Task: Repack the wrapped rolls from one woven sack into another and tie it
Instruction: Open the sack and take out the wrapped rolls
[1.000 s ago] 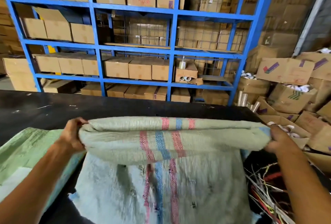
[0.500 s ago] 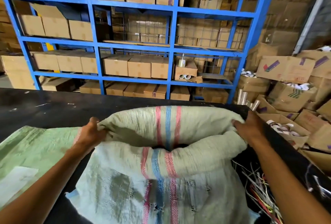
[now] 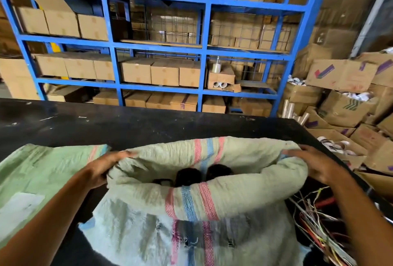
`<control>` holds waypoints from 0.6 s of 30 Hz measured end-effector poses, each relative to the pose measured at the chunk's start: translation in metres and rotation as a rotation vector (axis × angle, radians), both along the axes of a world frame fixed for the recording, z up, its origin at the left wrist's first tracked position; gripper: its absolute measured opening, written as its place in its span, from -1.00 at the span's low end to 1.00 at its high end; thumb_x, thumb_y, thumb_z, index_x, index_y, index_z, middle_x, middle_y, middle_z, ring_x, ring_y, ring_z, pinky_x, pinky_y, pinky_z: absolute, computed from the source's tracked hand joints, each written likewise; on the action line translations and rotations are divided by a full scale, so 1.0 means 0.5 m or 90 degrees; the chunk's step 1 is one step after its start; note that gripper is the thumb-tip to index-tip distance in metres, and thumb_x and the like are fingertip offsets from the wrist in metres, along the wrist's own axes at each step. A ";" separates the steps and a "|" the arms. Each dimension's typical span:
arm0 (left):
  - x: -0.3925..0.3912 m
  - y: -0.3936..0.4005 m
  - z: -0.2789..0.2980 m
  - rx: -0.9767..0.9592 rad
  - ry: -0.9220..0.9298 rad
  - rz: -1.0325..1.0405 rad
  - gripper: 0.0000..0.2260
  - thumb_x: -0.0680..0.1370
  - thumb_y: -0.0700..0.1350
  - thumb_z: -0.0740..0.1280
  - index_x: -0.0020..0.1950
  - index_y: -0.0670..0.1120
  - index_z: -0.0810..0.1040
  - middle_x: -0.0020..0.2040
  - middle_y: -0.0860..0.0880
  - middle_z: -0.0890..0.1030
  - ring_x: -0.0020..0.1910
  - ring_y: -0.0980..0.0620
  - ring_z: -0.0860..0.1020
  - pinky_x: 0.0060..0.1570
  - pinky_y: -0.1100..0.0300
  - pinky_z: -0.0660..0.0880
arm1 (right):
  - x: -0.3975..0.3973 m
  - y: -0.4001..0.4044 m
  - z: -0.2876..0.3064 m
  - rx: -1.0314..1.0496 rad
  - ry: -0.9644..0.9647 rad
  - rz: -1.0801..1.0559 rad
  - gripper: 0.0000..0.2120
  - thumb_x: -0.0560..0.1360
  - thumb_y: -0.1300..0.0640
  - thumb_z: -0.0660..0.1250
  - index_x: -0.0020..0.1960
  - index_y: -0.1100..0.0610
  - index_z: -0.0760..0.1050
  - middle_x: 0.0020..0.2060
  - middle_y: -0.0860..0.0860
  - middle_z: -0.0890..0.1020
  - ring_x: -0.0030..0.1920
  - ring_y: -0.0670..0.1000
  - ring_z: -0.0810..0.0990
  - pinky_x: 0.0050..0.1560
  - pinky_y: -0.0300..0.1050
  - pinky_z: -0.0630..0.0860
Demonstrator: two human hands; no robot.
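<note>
Inside open striped sack (image 3: 191, 204): dark rolls (image 3: 188, 176); hands grip rolled rim.

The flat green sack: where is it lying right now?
In the head view the flat green sack lies at lower left on the black table, beside the open striped sack, with the left hand between them.
</note>
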State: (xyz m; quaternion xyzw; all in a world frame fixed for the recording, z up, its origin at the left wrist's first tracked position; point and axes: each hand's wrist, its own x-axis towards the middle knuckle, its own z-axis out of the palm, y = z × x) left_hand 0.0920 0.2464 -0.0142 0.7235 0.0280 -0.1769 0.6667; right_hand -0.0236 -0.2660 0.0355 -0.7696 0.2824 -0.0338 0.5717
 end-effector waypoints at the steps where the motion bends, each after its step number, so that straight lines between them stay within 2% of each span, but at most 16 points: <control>1: 0.010 0.003 0.000 0.137 -0.048 -0.039 -0.36 0.14 0.10 0.57 0.15 -0.11 0.57 0.11 -0.10 0.63 0.10 -0.16 0.59 0.18 -0.11 0.46 | 0.003 0.010 0.006 -0.112 0.043 0.026 -0.22 0.16 0.00 0.62 0.31 0.13 0.44 0.18 0.18 0.58 0.15 0.18 0.57 0.23 0.10 0.47; 2: 0.023 0.004 -0.004 0.298 -0.085 -0.057 -0.35 0.16 0.12 0.58 0.16 -0.12 0.55 0.13 -0.09 0.60 0.15 -0.17 0.55 0.20 -0.09 0.44 | 0.008 0.019 0.011 -0.231 0.099 0.010 -0.29 0.27 0.05 0.57 0.35 0.14 0.40 0.25 0.19 0.53 0.22 0.20 0.51 0.29 0.09 0.42; 3: 0.033 0.001 -0.008 0.452 -0.123 -0.073 -0.43 0.22 0.11 0.57 0.11 -0.14 0.56 0.10 -0.09 0.58 0.15 -0.16 0.53 0.15 0.00 0.44 | 0.016 0.025 0.009 -0.335 0.149 -0.008 -0.34 0.35 0.06 0.51 0.38 0.16 0.36 0.32 0.21 0.46 0.29 0.22 0.44 0.32 0.07 0.36; 4: 0.034 -0.008 -0.012 0.554 -0.143 -0.083 -0.55 0.30 0.07 0.56 0.04 -0.16 0.57 0.07 -0.12 0.58 0.12 -0.15 0.53 0.05 0.11 0.43 | 0.014 0.040 0.003 -0.400 0.184 -0.031 -0.37 0.41 0.07 0.46 0.40 0.20 0.33 0.36 0.23 0.41 0.34 0.24 0.39 0.33 0.06 0.32; 5: 0.039 -0.022 -0.017 0.596 -0.164 -0.068 -0.65 0.38 0.01 0.51 0.00 -0.20 0.58 0.04 -0.15 0.59 0.11 -0.17 0.53 -0.03 0.16 0.38 | 0.017 0.052 -0.007 -0.427 0.178 -0.065 -0.40 0.45 0.09 0.41 0.40 0.25 0.30 0.37 0.26 0.38 0.36 0.26 0.37 0.33 0.06 0.31; 6: 0.040 -0.039 -0.024 0.584 -0.163 -0.037 -0.71 0.46 -0.05 0.45 0.03 -0.24 0.58 0.04 -0.20 0.59 0.10 -0.19 0.54 -0.07 0.19 0.34 | 0.017 0.065 -0.019 -0.419 0.159 -0.105 -0.44 0.49 0.13 0.37 0.40 0.29 0.28 0.37 0.29 0.38 0.36 0.29 0.36 0.32 0.07 0.32; 7: 0.045 -0.056 -0.035 0.535 -0.141 -0.007 -0.74 0.52 -0.11 0.38 0.08 -0.29 0.56 0.05 -0.24 0.58 0.10 -0.21 0.54 -0.08 0.19 0.34 | 0.018 0.080 -0.026 -0.387 0.124 -0.139 -0.46 0.52 0.16 0.32 0.41 0.31 0.25 0.37 0.31 0.37 0.36 0.30 0.36 0.32 0.08 0.32; 9: 0.056 -0.078 -0.059 0.378 -0.075 0.090 -0.77 0.56 -0.19 0.27 0.11 -0.34 0.53 0.02 -0.28 0.57 0.01 -0.21 0.55 -0.10 0.13 0.39 | 0.029 0.110 -0.043 -0.234 0.049 -0.203 -0.51 0.56 0.17 0.25 0.42 0.32 0.21 0.36 0.29 0.38 0.34 0.30 0.38 0.30 0.08 0.33; 11: 0.058 -0.096 -0.066 0.177 0.000 0.152 -0.80 0.54 -0.21 0.20 -0.07 -0.30 0.57 -0.12 -0.24 0.55 -0.18 -0.13 0.52 -0.16 0.05 0.45 | 0.046 0.141 -0.046 -0.052 0.011 -0.203 -0.57 0.57 0.13 0.22 0.37 0.31 0.32 0.27 0.23 0.48 0.26 0.26 0.46 0.24 0.05 0.41; 13: 0.064 -0.090 -0.062 -0.079 0.088 0.186 -0.77 0.49 -0.22 0.15 -0.25 -0.23 0.56 -0.26 -0.19 0.56 -0.33 -0.10 0.52 -0.29 0.08 0.48 | 0.048 0.156 -0.039 0.108 -0.007 -0.175 -0.69 0.57 0.11 0.21 0.21 0.28 0.50 0.04 0.22 0.59 0.02 0.21 0.56 0.03 0.02 0.52; 14: 0.056 -0.086 -0.050 -0.160 0.118 0.178 -0.74 0.47 -0.23 0.14 -0.27 -0.24 0.59 -0.32 -0.17 0.60 -0.38 -0.09 0.57 -0.33 0.07 0.53 | 0.039 0.152 -0.030 0.149 -0.023 -0.158 -0.76 0.58 0.14 0.18 0.08 0.27 0.53 -0.12 0.20 0.59 -0.12 0.16 0.56 -0.10 -0.01 0.51; 15: 0.063 -0.062 -0.043 -0.201 0.117 0.169 -0.75 0.42 -0.23 0.17 -0.29 -0.26 0.61 -0.35 -0.16 0.63 -0.41 -0.09 0.61 -0.38 0.09 0.57 | 0.030 0.139 -0.017 0.183 -0.055 -0.152 -0.79 0.59 0.18 0.14 -0.03 0.24 0.52 -0.22 0.16 0.55 -0.22 0.13 0.52 -0.18 -0.03 0.47; 16: 0.071 -0.039 -0.034 -0.230 0.105 0.181 -0.79 0.33 -0.21 0.24 -0.32 -0.26 0.64 -0.36 -0.15 0.65 -0.40 -0.08 0.63 -0.42 0.09 0.59 | 0.022 0.114 -0.002 0.224 -0.092 -0.169 -0.78 0.59 0.19 0.10 -0.04 0.22 0.51 -0.28 0.15 0.55 -0.27 0.13 0.52 -0.19 -0.02 0.45; 17: 0.074 -0.016 -0.029 -0.269 0.096 0.185 -0.80 0.21 -0.17 0.32 -0.31 -0.25 0.68 -0.34 -0.13 0.66 -0.37 -0.07 0.65 -0.41 0.08 0.60 | 0.019 0.090 0.008 0.289 -0.118 -0.185 -0.75 0.59 0.18 0.08 0.05 0.22 0.52 -0.32 0.17 0.59 -0.27 0.16 0.55 -0.15 -0.01 0.44; 18: 0.080 0.008 -0.026 -0.285 0.086 0.204 -0.71 0.13 -0.13 0.40 -0.23 -0.23 0.70 -0.28 -0.11 0.68 -0.30 -0.05 0.66 -0.35 0.05 0.62 | 0.021 0.072 0.016 0.338 -0.131 -0.198 -0.70 0.58 0.15 0.08 0.15 0.23 0.51 -0.36 0.18 0.64 -0.24 0.19 0.58 -0.12 -0.01 0.44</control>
